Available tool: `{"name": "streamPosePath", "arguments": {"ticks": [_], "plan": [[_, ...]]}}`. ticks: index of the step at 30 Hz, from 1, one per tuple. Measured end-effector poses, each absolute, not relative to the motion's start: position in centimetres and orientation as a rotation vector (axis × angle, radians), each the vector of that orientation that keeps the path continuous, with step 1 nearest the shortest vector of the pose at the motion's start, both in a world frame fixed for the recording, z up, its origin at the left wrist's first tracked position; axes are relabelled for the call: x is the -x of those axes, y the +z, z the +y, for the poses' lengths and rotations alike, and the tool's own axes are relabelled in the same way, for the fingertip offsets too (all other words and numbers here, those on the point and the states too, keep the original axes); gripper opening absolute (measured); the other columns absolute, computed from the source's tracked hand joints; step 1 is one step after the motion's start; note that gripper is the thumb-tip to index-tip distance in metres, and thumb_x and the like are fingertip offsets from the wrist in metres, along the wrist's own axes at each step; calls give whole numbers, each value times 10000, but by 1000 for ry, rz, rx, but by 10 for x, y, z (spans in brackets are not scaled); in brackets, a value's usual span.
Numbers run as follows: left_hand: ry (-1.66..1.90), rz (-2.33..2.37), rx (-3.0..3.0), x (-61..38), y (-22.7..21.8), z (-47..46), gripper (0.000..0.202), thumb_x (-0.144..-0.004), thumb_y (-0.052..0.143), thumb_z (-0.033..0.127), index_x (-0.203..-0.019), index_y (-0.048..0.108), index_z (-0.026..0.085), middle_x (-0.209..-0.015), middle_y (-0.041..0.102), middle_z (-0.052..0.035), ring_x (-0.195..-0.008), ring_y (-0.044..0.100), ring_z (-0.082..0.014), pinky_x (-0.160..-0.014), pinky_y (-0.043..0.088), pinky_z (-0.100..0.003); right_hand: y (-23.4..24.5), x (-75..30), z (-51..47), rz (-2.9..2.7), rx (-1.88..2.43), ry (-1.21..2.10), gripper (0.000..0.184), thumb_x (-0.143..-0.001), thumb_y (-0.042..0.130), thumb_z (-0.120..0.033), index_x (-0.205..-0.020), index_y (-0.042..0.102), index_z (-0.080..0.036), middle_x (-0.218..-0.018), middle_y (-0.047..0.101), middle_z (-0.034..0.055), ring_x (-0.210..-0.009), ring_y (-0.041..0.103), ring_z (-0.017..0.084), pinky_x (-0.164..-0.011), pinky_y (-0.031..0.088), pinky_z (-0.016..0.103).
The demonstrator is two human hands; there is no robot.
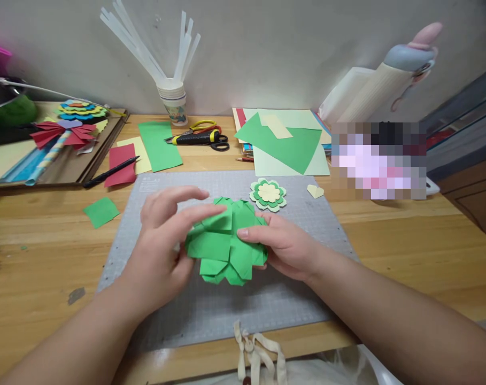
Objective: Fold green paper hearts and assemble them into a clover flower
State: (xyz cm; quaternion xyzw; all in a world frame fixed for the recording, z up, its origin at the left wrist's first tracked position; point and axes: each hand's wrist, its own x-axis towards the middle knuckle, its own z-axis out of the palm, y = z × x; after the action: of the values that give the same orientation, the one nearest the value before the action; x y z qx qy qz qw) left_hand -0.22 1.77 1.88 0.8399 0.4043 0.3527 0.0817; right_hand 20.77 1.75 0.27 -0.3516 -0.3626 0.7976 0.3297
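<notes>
A folded green paper piece (222, 243), made of several overlapping flaps, is held just above a grey cutting mat (210, 310). My left hand (166, 246) grips its left edge, thumb under and fingers stretched over the top flaps. On the right side, my right hand (278, 243) pinches the piece, the thumb pressed flat on top. A small layered green and cream paper flower (268, 194) lies on the mat just behind the piece. A cream paper heart (315, 191) lies to its right.
Sheets of green, yellow and red paper (285, 144) lie at the back of the wooden table. Scissors (205, 138), a black pen (110, 172) and a cup of plastic strips (172, 99) are also there. Paper craft pieces (68, 125) sit on a board at the left.
</notes>
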Motion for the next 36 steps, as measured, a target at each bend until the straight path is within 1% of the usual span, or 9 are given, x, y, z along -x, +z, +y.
{"name": "streamPosePath", "arguments": {"ticks": [3, 6, 8, 10, 13, 17, 23, 33, 36], "plan": [[1108, 1361, -2066, 2, 16, 22, 490, -778, 483, 40, -1179, 621, 285, -1257, 585, -37, -1183, 525, -234, -992, 423, -401, -1, -209, 19, -1010, 1000, 1976, 254, -768, 724, -380, -826, 595, -169, -566, 546, -53, -447, 456, 74, -388, 344, 179], [1073, 1360, -1454, 2, 14, 25, 335, -852, 590, 235, -1185, 621, 261, -1240, 635, -42, -1122, 580, -223, -885, 496, -322, -4, -210, 19, -1078, 1095, 1894, 284, -768, 724, -397, -869, 587, -170, -589, 561, -46, -458, 476, 80, -390, 355, 180], [929, 1237, -1206, 0, 13, 25, 407, -826, 679, 384, -1202, 619, 241, -1193, 672, -58, -1046, 624, -217, -820, 523, -288, -5, -210, 19, -1124, 1115, 1865, 297, -766, 725, -407, -890, 594, -171, -600, 566, -45, -467, 484, 82, -398, 363, 182], [764, 1116, -1101, -3, 13, 25, 457, -752, 762, 433, -1141, 662, 214, -1072, 723, -59, -905, 662, -195, -744, 540, -261, -5, -209, 18, -1165, 1107, 1858, 296, -765, 723, -415, -886, 603, -172, -600, 563, -47, -472, 485, 84, -409, 371, 187], [649, 1062, -1003, -7, 13, 23, 316, -705, 813, 408, -906, 735, 177, -833, 759, -32, -701, 662, -146, -666, 546, -234, -4, -208, 18, -1197, 1093, 1867, 283, -761, 723, -411, -857, 607, -172, -604, 565, -47, -473, 475, 81, -418, 369, 189], [648, 1081, -946, -8, 11, 22, 231, -690, 829, 373, -780, 759, 172, -737, 767, -21, -634, 662, -127, -645, 547, -215, -4, -207, 16, -1203, 1106, 1868, 254, -763, 716, -390, -827, 600, -174, -602, 556, -47, -471, 455, 75, -419, 348, 187], [644, 1070, -920, -8, 8, 21, 191, -702, 820, 351, -749, 768, 173, -709, 770, -19, -607, 668, -123, -610, 545, -199, -7, -206, 13, -1179, 1118, 1863, 222, -782, 699, -374, -873, 623, -187, -697, 594, -18, -566, 530, 110, -513, 421, 233], [631, 1106, -891, -12, 5, 19, 229, -653, 852, 345, -759, 769, 159, -721, 775, -27, -607, 678, -132, -590, 557, -201, -5, -201, 12, -1178, 1128, 1851, 214, -750, 710, -383, -809, 630, -193, -665, 605, -26, -540, 526, 105, -494, 428, 224], [666, 1131, -917, -12, 4, 17, 245, -660, 848, 344, -797, 761, 161, -740, 775, -20, -623, 683, -132, -592, 555, -194, -4, -201, 10, -1198, 1177, 1820, 249, -736, 733, -403, -800, 619, -191, -582, 562, -50, -478, 481, 88, -427, 388, 200]]}}
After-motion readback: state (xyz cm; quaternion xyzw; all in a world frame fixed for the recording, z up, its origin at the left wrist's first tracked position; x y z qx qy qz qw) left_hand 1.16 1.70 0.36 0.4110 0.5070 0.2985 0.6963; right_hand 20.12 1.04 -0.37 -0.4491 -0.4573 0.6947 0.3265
